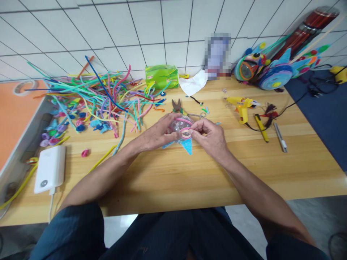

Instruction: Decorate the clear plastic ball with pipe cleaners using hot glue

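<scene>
Near the middle of the table, my left hand (158, 135) is closed on a clear plastic craft piece (178, 125) trimmed with pink pipe cleaner. Light-blue pointed fins (187, 146) stick out below it, toward me. On the near side of the piece is a small pink ring (185, 129), with the fingers of my right hand (211, 139) pinched at its right edge. My left thumb touches the ring's left side. My fingers hide part of the piece. Just beyond lie pliers (177, 105) with dark jaws and scissors (202, 115), partly covered.
Tangled pipe cleaners (103, 94) fill the back left, near a white power bank (50, 169). A yellow glue gun (241, 108), a yellow cutter (261, 128) and a grey cutter (280, 137) lie right. A decorated fish craft (276, 76) and red flask (306, 30) stand behind.
</scene>
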`<move>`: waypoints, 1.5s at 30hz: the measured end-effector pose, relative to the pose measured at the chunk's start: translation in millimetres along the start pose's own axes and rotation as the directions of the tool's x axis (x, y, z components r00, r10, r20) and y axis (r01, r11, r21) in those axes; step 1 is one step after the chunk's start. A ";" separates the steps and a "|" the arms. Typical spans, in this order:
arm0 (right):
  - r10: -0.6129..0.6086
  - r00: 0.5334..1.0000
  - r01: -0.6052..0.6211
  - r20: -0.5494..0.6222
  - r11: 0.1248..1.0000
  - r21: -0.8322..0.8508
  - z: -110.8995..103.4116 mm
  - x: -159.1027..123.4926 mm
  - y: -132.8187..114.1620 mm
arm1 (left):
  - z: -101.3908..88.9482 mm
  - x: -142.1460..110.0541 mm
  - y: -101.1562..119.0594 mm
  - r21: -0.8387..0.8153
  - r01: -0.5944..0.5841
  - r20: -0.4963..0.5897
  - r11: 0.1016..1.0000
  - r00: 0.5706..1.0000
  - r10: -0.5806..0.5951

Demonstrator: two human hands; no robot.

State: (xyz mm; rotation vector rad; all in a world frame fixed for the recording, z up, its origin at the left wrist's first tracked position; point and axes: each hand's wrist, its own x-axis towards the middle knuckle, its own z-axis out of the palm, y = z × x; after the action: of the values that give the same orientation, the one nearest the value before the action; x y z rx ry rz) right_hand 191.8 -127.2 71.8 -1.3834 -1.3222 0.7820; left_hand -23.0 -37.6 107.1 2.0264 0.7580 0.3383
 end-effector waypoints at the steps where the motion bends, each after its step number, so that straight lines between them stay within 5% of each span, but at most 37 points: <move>1: -0.004 1.000 0.004 -0.001 1.000 -0.006 0.3 0.0 0.1 | -0.5 -0.2 -0.1 0.000 0.003 0.003 1.000 1.000 -0.003; 6: -0.033 0.999 0.033 -0.019 0.999 -0.018 2.0 -0.4 0.7 | -0.7 -2.3 -2.9 -0.101 0.034 -0.115 0.994 0.992 -0.046; 12: -0.065 0.998 0.064 -0.022 0.997 -0.040 2.6 -2.5 1.8 | -3.7 -4.3 0.4 -0.057 -0.199 -0.276 0.978 0.945 0.176; 20: -0.088 0.996 0.085 -0.036 0.994 -0.072 3.1 -4.6 3.1 | 1.2 -5.9 6.9 -0.065 -0.292 -0.213 0.954 0.938 0.273; 26: -0.131 0.990 0.125 -0.058 0.988 -0.091 2.8 -4.2 4.6 | 1.4 -1.2 1.7 -0.239 -0.255 -0.177 0.937 0.960 0.217; 32: -0.165 0.983 0.156 -0.082 0.981 -0.112 1.3 -6.2 5.5 | 1.8 3.4 -3.7 -0.234 -0.236 -0.209 0.943 0.960 0.188; 40: -0.164 0.979 0.150 -0.120 0.982 -0.112 -6.3 -11.7 26.0 | -9.3 18.1 -18.8 -0.063 -0.357 -0.488 0.932 0.826 0.283; 45: -0.195 0.969 0.183 -0.149 0.979 -0.090 -8.4 -13.6 31.5 | -2.2 25.0 -30.9 -0.003 -0.511 -0.533 0.860 0.728 0.431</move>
State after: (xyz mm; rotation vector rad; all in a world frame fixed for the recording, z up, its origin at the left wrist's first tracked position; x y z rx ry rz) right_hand 206.6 -138.2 41.6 -1.3269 -1.3476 0.4889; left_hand -16.6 -8.2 81.0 1.9748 0.4833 1.2489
